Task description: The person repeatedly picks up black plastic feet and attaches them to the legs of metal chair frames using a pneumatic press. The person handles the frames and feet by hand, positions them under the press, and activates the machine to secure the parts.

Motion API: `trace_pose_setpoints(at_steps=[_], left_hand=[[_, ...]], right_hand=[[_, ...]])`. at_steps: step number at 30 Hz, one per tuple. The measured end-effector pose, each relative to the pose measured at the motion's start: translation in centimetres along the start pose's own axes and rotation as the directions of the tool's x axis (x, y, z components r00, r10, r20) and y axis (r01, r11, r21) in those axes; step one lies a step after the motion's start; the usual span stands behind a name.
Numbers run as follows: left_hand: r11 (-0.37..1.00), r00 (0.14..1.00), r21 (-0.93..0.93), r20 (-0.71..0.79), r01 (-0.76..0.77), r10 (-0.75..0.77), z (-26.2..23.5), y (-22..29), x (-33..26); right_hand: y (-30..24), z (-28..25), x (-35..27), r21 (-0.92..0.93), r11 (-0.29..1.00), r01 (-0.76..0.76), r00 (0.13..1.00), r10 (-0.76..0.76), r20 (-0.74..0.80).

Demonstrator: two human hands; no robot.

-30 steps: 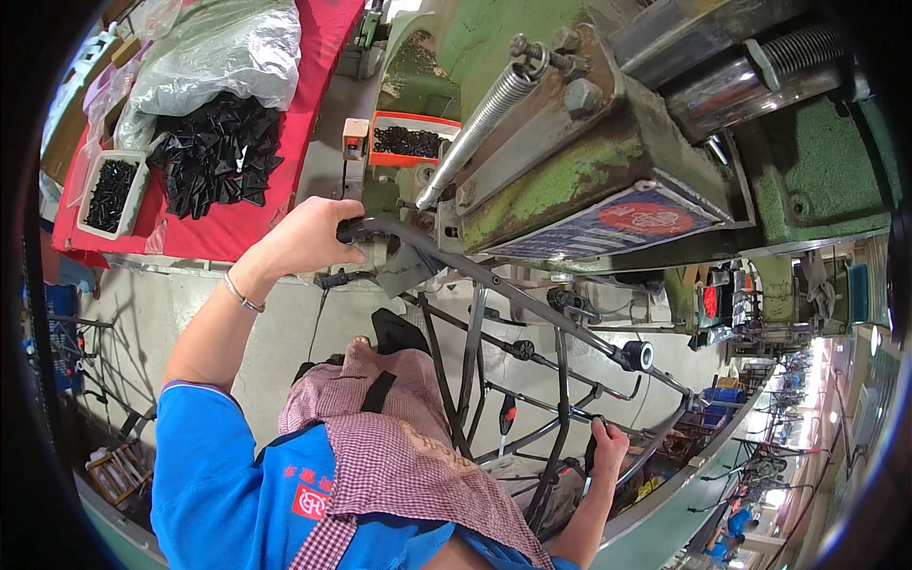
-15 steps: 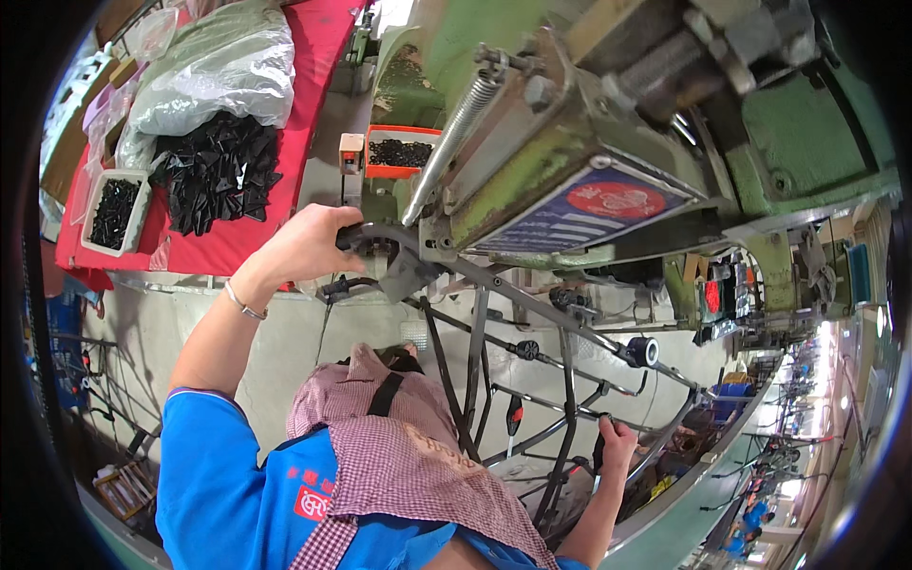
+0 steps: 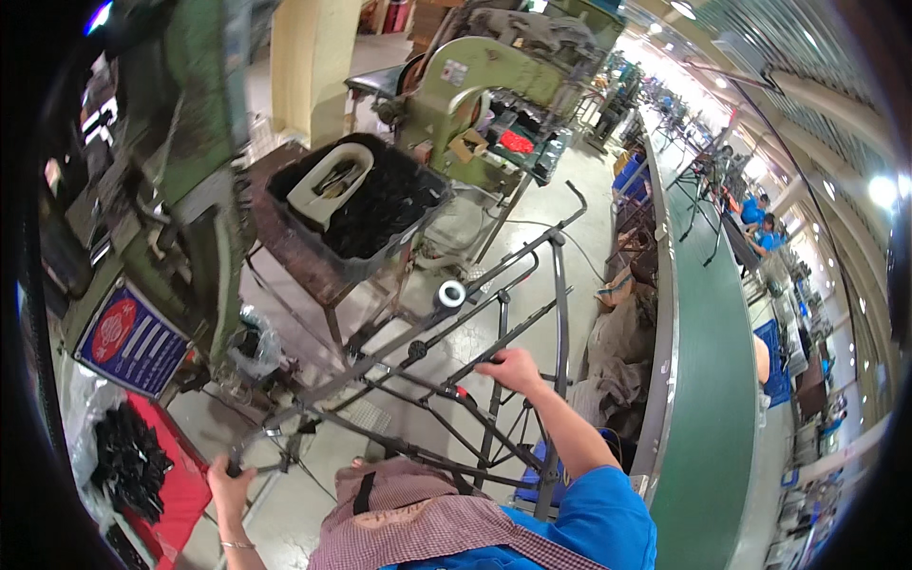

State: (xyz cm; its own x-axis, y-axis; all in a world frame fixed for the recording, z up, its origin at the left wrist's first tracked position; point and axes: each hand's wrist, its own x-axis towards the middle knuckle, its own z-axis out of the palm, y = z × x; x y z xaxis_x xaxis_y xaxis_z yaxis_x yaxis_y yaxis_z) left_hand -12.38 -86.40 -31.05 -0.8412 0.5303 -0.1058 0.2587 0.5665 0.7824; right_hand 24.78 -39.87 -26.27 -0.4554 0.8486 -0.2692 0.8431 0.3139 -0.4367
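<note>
— What's at your far left?

— Black parts heaped on a red cloth, left of the metal rod frame I'm working at. Above the heap hangs a blue sign with a red disc, fixed to the green press.

— And your left hand?

— My left hand sits at the frame's lower left end, fingers curled shut around a black handle there (a thin bracelet rings that wrist).

— What lies beyond the frame?

— Up and behind it, a rusty stand carries a black bin full of dark pieces, with a white tray resting on top. Further behind stands a second green machine.

— The right hand?

— My right hand is near the frame's middle, fingers closed over a dark bar with a red tip; how tightly, I cannot tell. A silver-ended cylinder sits on the frame above that hand.

— And to the right?

— A long green conveyor belt runs right of the frame, with workers in blue far along it. My checked apron hangs below the frame.
</note>
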Motion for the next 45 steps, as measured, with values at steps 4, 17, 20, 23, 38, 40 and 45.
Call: trace_pose_setpoints(at_steps=[4,17,20,23,38,40,45], left_hand=[[0.965,0.959,0.15,0.156,0.216,-0.239,4.8,-8.3,-2.9],[0.953,0.872,-0.165,0.387,-0.254,0.299,18.6,24.5,-2.2],[0.869,0.751,-0.472,0.518,-0.149,0.41,20.4,37.1,-2.5],[0.711,0.584,-0.658,0.484,-0.248,0.652,20.2,48.3,-3.5],[0.488,0.817,-0.821,0.048,-0.296,0.575,2.5,42.3,-31.6],[0.466,0.825,-0.778,-0.115,-0.421,0.554,0.4,38.4,-34.8],[0.465,0.811,-0.666,-0.502,-0.584,0.3,-3.6,30.7,-42.5]], right_hand=[[3.9,3.4,-1.4,-0.012,1.0,-0.016,0.997,0.016,0.079],[11.7,1.4,-12.3,-0.131,0.96,0.247,0.965,-0.23,0.127],[11.3,1.2,-16.4,-0.057,0.954,0.294,0.937,-0.276,0.213],[10.3,-1.0,-20.8,-0.122,0.859,0.497,0.819,-0.418,0.392],[14.6,9.7,-28.2,-0.039,0.55,0.834,0.422,-0.591,0.687],[14.4,12.7,-28.8,-0.012,0.401,0.916,0.319,-0.711,0.627],[8.5,13.7,-34.3,-0.254,-0.066,0.965,0.106,-0.788,0.606]])
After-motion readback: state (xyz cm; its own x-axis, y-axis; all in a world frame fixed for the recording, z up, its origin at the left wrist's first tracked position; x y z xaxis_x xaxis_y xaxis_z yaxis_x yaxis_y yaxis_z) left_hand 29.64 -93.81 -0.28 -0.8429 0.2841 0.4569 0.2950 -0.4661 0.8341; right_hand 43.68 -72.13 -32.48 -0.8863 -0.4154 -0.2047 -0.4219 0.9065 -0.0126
